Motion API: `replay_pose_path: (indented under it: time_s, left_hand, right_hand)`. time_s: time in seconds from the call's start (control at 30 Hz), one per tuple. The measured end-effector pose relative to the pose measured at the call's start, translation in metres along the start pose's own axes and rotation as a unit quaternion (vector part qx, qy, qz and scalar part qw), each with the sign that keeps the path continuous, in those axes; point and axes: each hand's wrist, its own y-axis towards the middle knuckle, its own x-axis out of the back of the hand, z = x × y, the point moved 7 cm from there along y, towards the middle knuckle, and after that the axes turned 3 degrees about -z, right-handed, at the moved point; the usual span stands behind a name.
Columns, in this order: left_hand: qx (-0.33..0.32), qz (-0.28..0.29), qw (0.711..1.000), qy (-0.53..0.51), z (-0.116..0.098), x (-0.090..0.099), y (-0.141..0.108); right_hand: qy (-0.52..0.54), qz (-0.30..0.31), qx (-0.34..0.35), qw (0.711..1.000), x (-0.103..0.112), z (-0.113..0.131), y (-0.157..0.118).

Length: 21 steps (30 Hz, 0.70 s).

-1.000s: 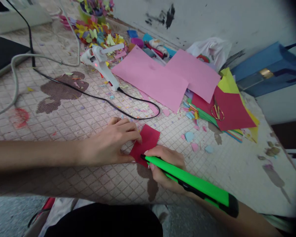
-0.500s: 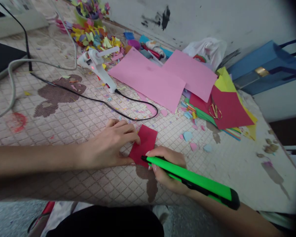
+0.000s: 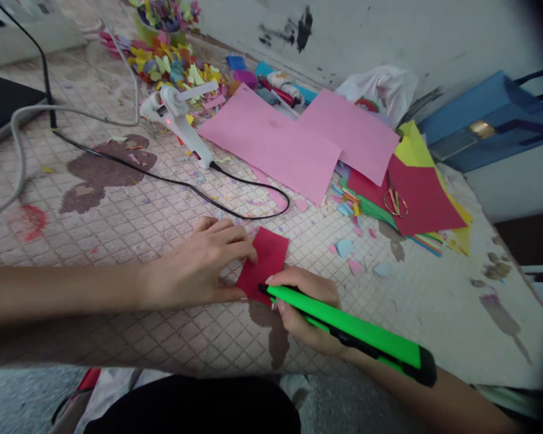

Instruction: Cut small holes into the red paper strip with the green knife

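A small red rectangular piece of paper (image 3: 268, 253) lies on the patterned cloth in front of me. My left hand (image 3: 208, 262) holds it down from the left, with curled fingertips on its upper left part and the thumb at its lower left edge. In my right hand (image 3: 312, 307) is a long green and black pen-like tool (image 3: 357, 322), gripped between thumb and fingers. Its narrow black tip is over the lower part of the red paper; I cannot tell whether it touches. My fingers partly cover the paper's lower right corner.
A white glue gun (image 3: 185, 135) with a lit red light lies behind, its black cord (image 3: 176, 182) looping near my hands. Pink sheets (image 3: 276, 144), gold scissors (image 3: 394, 202) on red paper, paper scraps and a pile of paper flowers (image 3: 167, 63) cover the back. A blue bag (image 3: 470, 120) stands right.
The tool's tip and my right hand have shifted very slightly left and up. My left hand and the red paper stay put.
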Motion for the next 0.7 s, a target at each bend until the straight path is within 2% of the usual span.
replay_pose_path:
  time_s: [0.23, 0.43, 0.7]
  left_hand:
    - [0.009, 0.008, 1.0, 0.004, -0.0004, 0.0001, 0.0006]
    - [0.005, 0.002, 1.0, 0.001, 0.0002, 0.0, 0.0008]
    - [0.008, 0.007, 1.0, 0.001, 0.0001, 0.0003, 0.0004]
  right_hand:
    - [0.02, 0.012, 0.002, 1.0, -0.0013, 0.0023, -0.0005]
    - [0.044, -0.026, -0.029, 0.998, 0.0054, 0.001, 0.0019]
    - [0.023, -0.009, -0.006, 1.0, 0.0027, 0.0033, 0.0032]
